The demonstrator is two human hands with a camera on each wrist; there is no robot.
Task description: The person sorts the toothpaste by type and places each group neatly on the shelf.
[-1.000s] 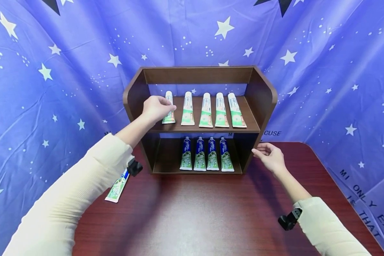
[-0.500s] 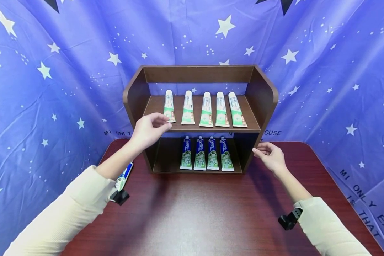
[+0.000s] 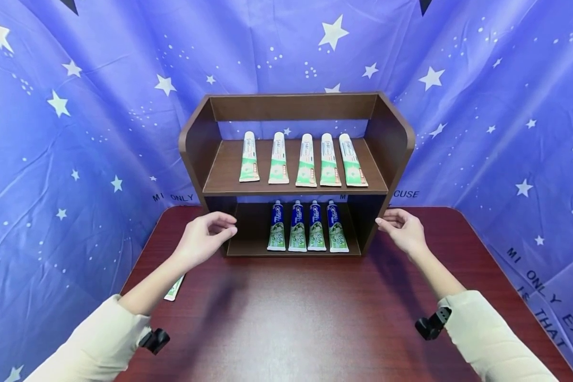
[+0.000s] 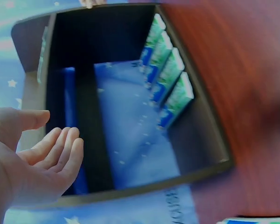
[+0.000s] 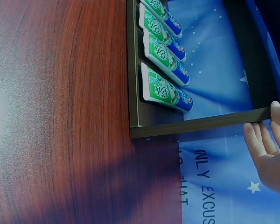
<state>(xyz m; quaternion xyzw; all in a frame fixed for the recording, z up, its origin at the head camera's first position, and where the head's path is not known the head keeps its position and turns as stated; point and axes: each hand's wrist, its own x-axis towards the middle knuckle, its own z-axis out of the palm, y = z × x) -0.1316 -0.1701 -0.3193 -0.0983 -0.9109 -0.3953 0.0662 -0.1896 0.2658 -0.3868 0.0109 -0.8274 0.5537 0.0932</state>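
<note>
A dark brown two-tier shelf [image 3: 291, 107] stands on the table. Several white-and-green toothpaste tubes, such as this tube [image 3: 278, 159], lie in a row on its upper tier, caps to the back. Below them, on the right part of the lower tier, are several blue-and-green toothpaste tubes [image 3: 297, 228]. My left hand [image 3: 202, 241], holding nothing, hovers by the shelf's lower left side with fingers loosely bent and thumb apart, as the left wrist view also shows. My right hand [image 3: 403, 231] pinches the edge of the right side panel [image 5: 210, 122] between thumb and fingers.
Another blue-and-green toothpaste tube [image 3: 174, 290] lies on the reddish table [image 3: 286, 313] at the left, mostly hidden behind my left forearm. A blue star-patterned curtain [image 3: 286, 48] hangs close behind the shelf and along both sides.
My left hand has let go of the leftmost white-and-green tube on the upper tier and moved down and left to the lower tier's side. The right hand stays on the panel.
</note>
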